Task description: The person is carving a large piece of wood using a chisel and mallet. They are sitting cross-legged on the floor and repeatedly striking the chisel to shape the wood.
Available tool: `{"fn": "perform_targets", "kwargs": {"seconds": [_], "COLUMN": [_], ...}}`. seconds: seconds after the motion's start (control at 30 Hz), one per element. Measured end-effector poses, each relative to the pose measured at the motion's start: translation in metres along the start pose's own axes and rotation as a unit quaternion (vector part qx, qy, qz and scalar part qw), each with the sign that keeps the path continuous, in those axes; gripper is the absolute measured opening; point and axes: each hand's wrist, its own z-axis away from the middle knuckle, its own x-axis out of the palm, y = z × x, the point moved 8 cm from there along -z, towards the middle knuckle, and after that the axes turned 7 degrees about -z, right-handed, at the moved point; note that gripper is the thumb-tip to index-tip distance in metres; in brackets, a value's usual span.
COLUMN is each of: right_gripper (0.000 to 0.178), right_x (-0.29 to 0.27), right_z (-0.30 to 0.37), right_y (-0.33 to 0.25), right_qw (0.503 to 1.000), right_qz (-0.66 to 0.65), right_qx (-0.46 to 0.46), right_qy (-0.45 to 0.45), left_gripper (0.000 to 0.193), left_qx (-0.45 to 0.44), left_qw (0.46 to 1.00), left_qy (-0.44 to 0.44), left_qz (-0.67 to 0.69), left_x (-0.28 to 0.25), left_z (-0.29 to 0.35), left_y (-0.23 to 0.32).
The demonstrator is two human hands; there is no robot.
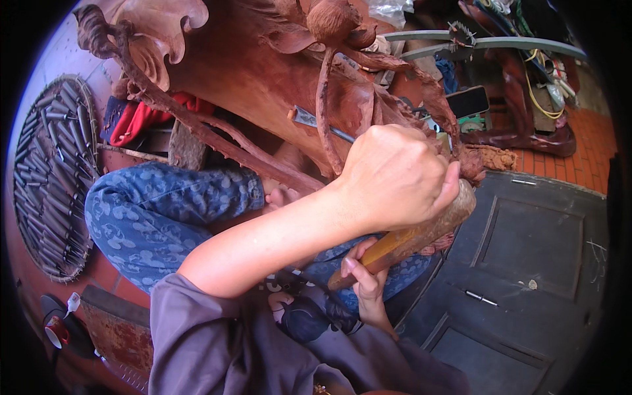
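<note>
A large reddish-brown wood carving (pixel 257 92) of leaves, stems and buds fills the space in front of me. My left hand (pixel 398 178) is closed in a fist against its right part, back of the hand toward me. Whatever it grips is mostly hidden by the fingers. Below it, my right hand (pixel 368 280) is wrapped round the narrow end of a club-shaped wooden mallet (pixel 411 245). The mallet's thick end lies just under the left fist; whether they touch I cannot tell. A chisel (pixel 306 118) with a flat metal blade rests on the carving behind a thin stem.
A round basket (pixel 90 102) full of dark carving tools stands at the left, near a red cloth (pixel 135 125). Dark panelled boards (pixel 526 247) lie at the right. Behind them are a phone (pixel 469 101) and curved metal strips (pixel 520 43). A red cup (pixel 56 332) sits lower left.
</note>
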Motion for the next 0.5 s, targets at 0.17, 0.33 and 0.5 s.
{"fn": "perform_targets", "kwargs": {"seconds": [0.17, 0.33, 0.5], "right_gripper": [0.023, 0.023, 0.023], "right_x": [0.0048, 0.0055, 0.0010], "right_z": [-0.0019, -0.0018, -0.0014], "right_y": [-0.0039, -0.0078, -0.0065], "right_qw": [0.994, 0.990, 0.997], "right_qz": [-0.074, -0.102, -0.057], "right_qx": [-0.081, -0.096, -0.047], "right_qy": [-0.007, -0.004, -0.011], "left_gripper": [0.037, 0.038, 0.037], "left_qx": [-0.023, -0.016, -0.030], "left_qw": [0.999, 1.000, 0.998], "left_qy": [-0.032, -0.006, 0.008], "left_qz": [-0.025, -0.026, -0.062], "left_x": [0.0007, -0.0042, -0.0047], "left_z": [-0.0001, -0.0045, -0.0003], "left_y": [-0.0005, 0.0001, 0.0017]}}
